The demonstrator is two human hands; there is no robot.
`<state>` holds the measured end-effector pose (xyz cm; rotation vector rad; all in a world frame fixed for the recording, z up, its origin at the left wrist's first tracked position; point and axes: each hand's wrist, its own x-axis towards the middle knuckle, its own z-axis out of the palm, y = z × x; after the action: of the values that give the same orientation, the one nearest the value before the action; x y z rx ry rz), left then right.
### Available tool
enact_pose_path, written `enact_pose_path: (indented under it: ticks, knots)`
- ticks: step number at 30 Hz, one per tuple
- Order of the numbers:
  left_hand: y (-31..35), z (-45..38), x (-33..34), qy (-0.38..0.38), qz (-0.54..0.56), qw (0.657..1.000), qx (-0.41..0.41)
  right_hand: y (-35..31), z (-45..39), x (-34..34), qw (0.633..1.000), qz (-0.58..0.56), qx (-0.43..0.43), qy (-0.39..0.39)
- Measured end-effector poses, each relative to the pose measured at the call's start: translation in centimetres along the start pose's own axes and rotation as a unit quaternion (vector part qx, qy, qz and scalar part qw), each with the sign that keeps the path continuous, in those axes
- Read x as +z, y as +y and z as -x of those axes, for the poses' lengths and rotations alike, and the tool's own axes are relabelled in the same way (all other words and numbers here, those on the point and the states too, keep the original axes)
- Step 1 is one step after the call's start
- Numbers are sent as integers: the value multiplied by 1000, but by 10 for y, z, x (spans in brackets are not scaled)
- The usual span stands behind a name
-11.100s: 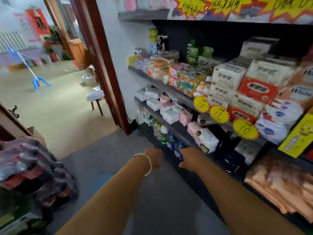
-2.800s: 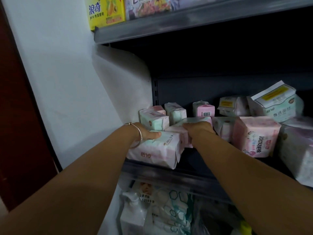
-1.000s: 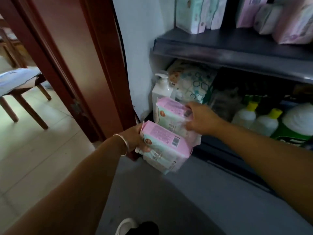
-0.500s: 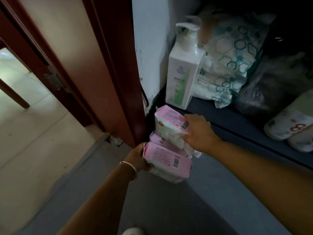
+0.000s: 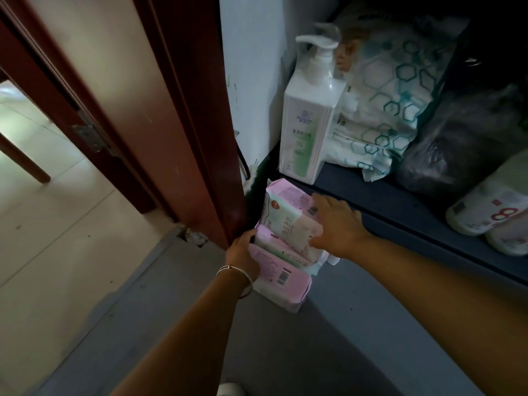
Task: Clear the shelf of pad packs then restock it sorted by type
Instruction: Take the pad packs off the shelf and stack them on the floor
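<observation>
Floor corner by door frame [image 5: 188, 115], low angle, dim light. Pad packs stacked at frame centre, approx 3 high, against dark shelf base. Top pack [image 5: 288, 215] pink/white w/ pale green panel, tilted, leaning back toward 12 o'clock. Middle pack [image 5: 274, 244] mostly hidden, only pink edge showing. Bottom pack [image 5: 278, 277] pink, barcode facing up, resting on grey floor [image 5: 328, 338]. Left hand [image 5: 243, 257] at 9 o'clock side of stack, fingers curled against left ends of lower packs, thumb side toward door frame; fingertips hidden behind packs, so exact clamp can't be told. Silver bangle [image 5: 235, 271] on left wrist. Right hand [image 5: 335, 224] at 3 o'clock side of stack, fingers slightly spread and fairly straight, laid flat over right end of top pack, pressing not wrapping. Bottom shelf [image 5: 400, 207] dark, running from stack toward 3 o'clock. On shelf at 12 o'clock from stack: white pump bottle [image 5: 310, 115], upright, green label. Just right of bottle, touching: soft bag [image 5: 394, 92] w/ teal hexagon print. Further toward 2 o'clock: dark plastic bag [image 5: 463, 144]. At 3 o'clock edge: white bottles [image 5: 491, 212] lying on sides. Pale tiled room beyond doorway at 9 o'clock. White shoe tip [image 5: 231, 390] at 6 o'clock.
</observation>
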<state>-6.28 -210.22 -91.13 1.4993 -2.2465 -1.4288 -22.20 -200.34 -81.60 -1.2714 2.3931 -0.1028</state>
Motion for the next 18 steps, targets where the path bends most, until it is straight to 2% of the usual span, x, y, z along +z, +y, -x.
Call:
enact_pose_path:
  ticks: [3,7,10,13,18]
  knots:
    - [26,11,-12,9,-19,999,36,1,13,-21,1000,11,-14,3]
    - [83,30,-33,4,17,994,108,-3,35,-68,998,-23,-51,25]
    - [138,44,-52,13,13,983,185,-6,57,-117,994,-49,-79,60]
    - [200,64,-77,7,30,975,219,-7,83,-168,989,-61,-91,103]
    - [298,90,-120,49,19,955,291,-4,122,-254,969,-80,-116,204]
